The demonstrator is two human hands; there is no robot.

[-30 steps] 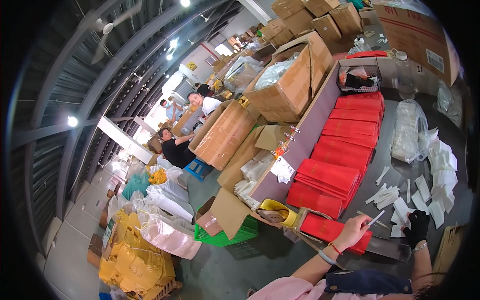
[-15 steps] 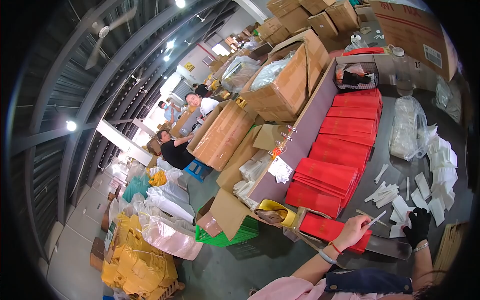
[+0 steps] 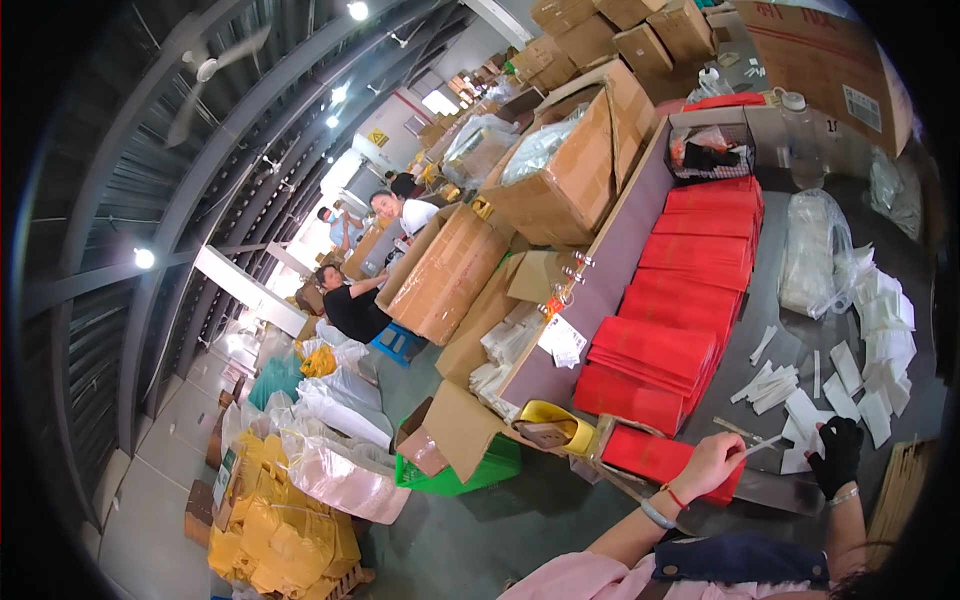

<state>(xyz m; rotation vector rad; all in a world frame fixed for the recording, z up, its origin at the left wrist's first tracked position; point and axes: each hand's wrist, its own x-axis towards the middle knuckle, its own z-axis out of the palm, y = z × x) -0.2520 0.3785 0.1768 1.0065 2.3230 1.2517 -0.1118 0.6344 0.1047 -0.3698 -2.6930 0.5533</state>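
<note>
My bare left hand (image 3: 712, 465), with a red cord and a pale bangle at its wrist, pinches a narrow white paper strip (image 3: 764, 443). Below that hand, a red paper packet (image 3: 640, 454) lies at the near end of the bench, partly covered by the hand. My right hand (image 3: 837, 456) wears a black glove with bare fingertips. Its fingers are curled at the edge of a white paper slip (image 3: 796, 459); part of the grip is hidden. Loose white strips (image 3: 768, 388) and a heap of white slips (image 3: 888, 350) lie just beyond.
Overlapping red packets (image 3: 675, 300) run along a low partition (image 3: 600, 275). Beyond them stand a wire basket (image 3: 712, 150) and a clear bottle (image 3: 800, 140). A plastic-wrapped bundle (image 3: 808, 255) lies right of the packets. A yellow container (image 3: 560, 428) sits at the left corner. Co-workers (image 3: 352, 310) sit among cartons.
The strip in my left hand has tipped from a steep slant to a flatter one, and that hand has shifted slightly. My right hand stays nearly in place.
</note>
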